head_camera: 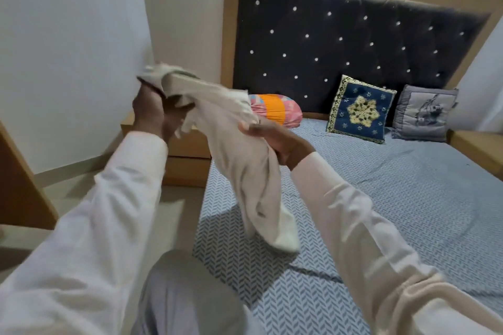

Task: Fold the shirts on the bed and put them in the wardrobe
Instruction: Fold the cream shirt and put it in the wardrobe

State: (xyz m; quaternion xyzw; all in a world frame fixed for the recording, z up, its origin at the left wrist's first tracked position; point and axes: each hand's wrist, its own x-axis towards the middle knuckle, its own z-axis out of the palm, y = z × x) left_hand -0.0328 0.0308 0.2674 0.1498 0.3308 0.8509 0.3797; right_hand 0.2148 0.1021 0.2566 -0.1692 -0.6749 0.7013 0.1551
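A cream shirt (245, 160) hangs bunched in the air over the bed's left edge. My left hand (152, 114) grips its upper end, raised near the wall corner. My right hand (275, 139) clutches the shirt's middle, lower and to the right. The shirt's loose end dangles down to just above the sheet. The bed (381, 198) has a blue-grey herringbone sheet. No other shirt shows on it, and I cannot identify a wardrobe with certainty.
A dark tufted headboard (353, 43) stands at the back. Against it lie an orange-pink bolster (275, 111), a navy embroidered cushion (359, 109) and a grey cushion (424, 114). Wooden bedside units sit at left (187, 149) and right (479, 147). A wooden panel (19, 185) edges the left.
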